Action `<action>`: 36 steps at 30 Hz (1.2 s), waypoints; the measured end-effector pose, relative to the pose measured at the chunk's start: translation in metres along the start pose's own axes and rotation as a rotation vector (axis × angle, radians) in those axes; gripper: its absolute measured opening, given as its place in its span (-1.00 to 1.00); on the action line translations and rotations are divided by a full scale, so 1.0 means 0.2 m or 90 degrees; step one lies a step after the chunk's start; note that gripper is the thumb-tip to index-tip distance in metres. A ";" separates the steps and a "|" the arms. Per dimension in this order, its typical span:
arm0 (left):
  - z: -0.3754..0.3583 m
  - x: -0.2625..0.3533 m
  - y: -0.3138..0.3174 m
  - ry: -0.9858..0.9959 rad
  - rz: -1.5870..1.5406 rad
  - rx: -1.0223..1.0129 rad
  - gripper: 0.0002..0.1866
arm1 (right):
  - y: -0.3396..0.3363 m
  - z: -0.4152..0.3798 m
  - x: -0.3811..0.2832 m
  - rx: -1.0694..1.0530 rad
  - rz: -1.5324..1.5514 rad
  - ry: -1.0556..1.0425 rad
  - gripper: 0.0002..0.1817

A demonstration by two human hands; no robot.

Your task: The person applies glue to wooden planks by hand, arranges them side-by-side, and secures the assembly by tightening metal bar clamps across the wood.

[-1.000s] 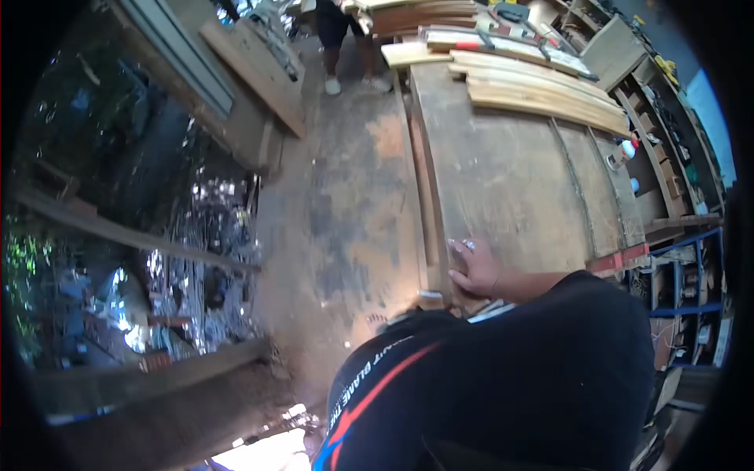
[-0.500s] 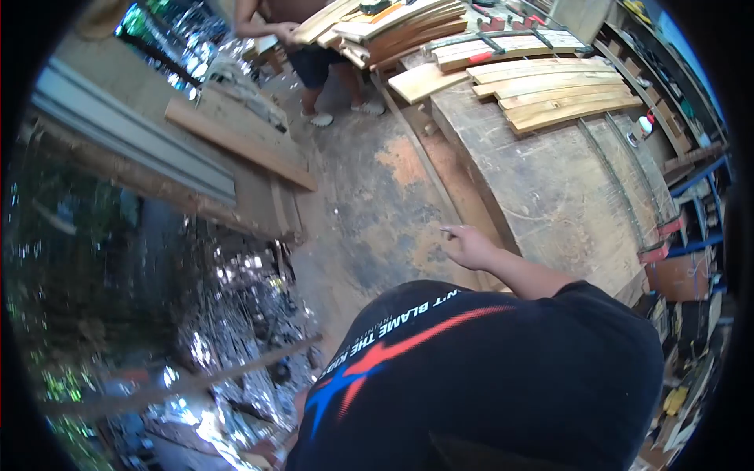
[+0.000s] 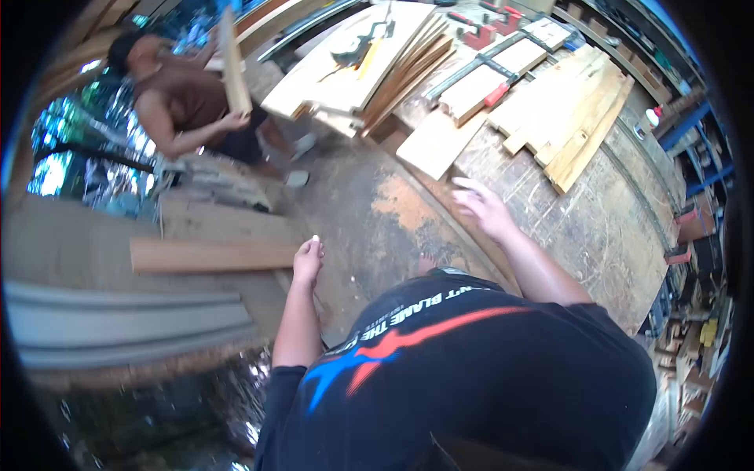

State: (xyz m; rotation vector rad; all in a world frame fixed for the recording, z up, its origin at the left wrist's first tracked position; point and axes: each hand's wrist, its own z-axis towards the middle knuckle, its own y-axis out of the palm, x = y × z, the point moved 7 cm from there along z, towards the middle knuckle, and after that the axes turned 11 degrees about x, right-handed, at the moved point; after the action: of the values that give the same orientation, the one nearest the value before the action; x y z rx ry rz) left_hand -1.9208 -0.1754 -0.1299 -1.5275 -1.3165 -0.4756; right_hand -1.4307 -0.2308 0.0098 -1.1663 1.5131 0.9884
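Note:
My left hand is raised beside my body with its fingers curled closed. A pale spot shows at its fingertips, too small to make out. Behind it lies a long brown board. My right hand has its fingers apart and holds nothing. It hovers by the edge of the workbench, just below a short pale board. Several pale wooden strips lie side by side on the bench. Near them, a bar clamp rests across pale wood.
A co-worker stands at the upper left, holding an upright board. A wood stack with tools on top juts out between us. A white bottle stands at the bench's far right. Sawdust covers part of the floor.
The view has turned and moved nearer the wood. My left hand has come into view, and my right hand's fingers have spread. The co-worker now holds a board upright.

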 end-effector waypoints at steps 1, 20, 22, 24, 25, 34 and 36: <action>0.05 0.18 0.10 -0.045 -0.085 -0.005 -0.40 | 0.08 0.22 0.03 0.009 0.078 0.038 -0.46; 1.83 1.63 0.29 -0.041 -0.636 -0.222 0.06 | 0.76 2.13 0.11 0.230 0.603 -0.049 -0.45; 1.82 1.68 0.37 -0.053 -0.686 -0.380 0.09 | 0.65 2.14 0.13 0.226 0.723 -0.126 -0.46; 1.84 1.61 0.36 -0.128 -0.611 -0.350 0.21 | 0.60 2.16 0.12 0.300 0.647 -0.144 -0.45; 1.86 1.60 0.37 -0.150 -0.623 -0.338 0.22 | 0.59 2.17 0.10 0.319 0.625 -0.154 -0.45; 1.91 1.71 0.46 -0.049 -0.650 -0.402 0.05 | 0.64 2.21 0.12 0.421 0.544 -0.193 -0.41; 1.91 1.73 0.47 -0.054 -0.625 -0.364 0.10 | 0.66 2.23 0.13 0.431 0.537 -0.201 -0.40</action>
State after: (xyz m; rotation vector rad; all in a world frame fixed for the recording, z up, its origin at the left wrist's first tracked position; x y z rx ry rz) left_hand -1.8420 0.3350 -0.0448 -1.2275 -2.0823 -1.5157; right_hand -1.4715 0.2180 -0.1069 0.1395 1.8797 0.9843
